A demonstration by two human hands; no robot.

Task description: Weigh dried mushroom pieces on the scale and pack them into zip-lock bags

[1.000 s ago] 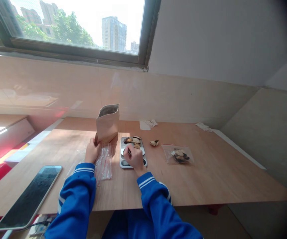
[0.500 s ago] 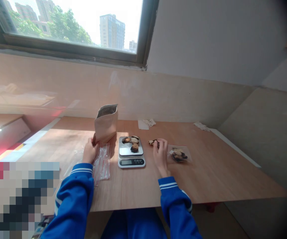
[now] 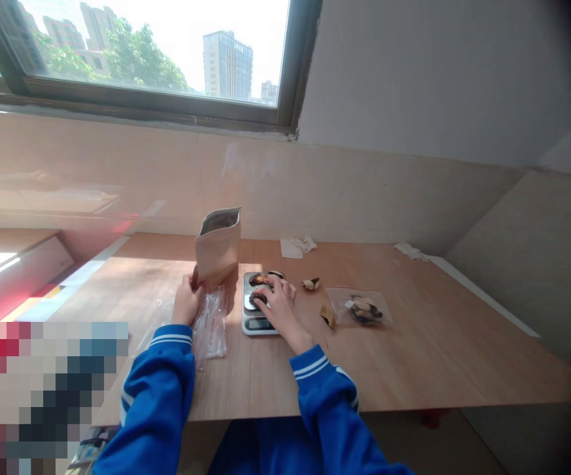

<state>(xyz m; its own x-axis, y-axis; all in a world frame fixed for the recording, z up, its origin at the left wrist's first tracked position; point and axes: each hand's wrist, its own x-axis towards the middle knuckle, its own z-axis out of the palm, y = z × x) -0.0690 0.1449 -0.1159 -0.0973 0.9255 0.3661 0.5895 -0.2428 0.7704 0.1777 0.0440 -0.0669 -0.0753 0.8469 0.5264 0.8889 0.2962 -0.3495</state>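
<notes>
My left hand [image 3: 185, 300] rests closed at the foot of an upright brown paper pouch [image 3: 217, 246], on top of a stack of clear zip bags [image 3: 210, 323]. My right hand [image 3: 278, 302] lies over a small digital scale [image 3: 252, 320], fingers bent down among the dark and pale food pieces [image 3: 260, 280] on its platform. What its fingertips hold, if anything, is hidden. Two loose pieces [image 3: 310, 284] [image 3: 327, 315] lie on the wooden table [image 3: 414, 356] just right of the scale. A clear bag with several pieces [image 3: 363, 309] lies further right.
Crumpled white paper [image 3: 297, 247] and another scrap [image 3: 409, 251] lie near the back wall. A window runs above the tiled ledge. A blurred-out patch covers the near left corner. Both sleeves are blue with white stripes.
My right hand came back left from the loose pieces beside the clear bag and now sits on the scale's platform. A second loose piece now lies right of the scale. My left hand stayed put.
</notes>
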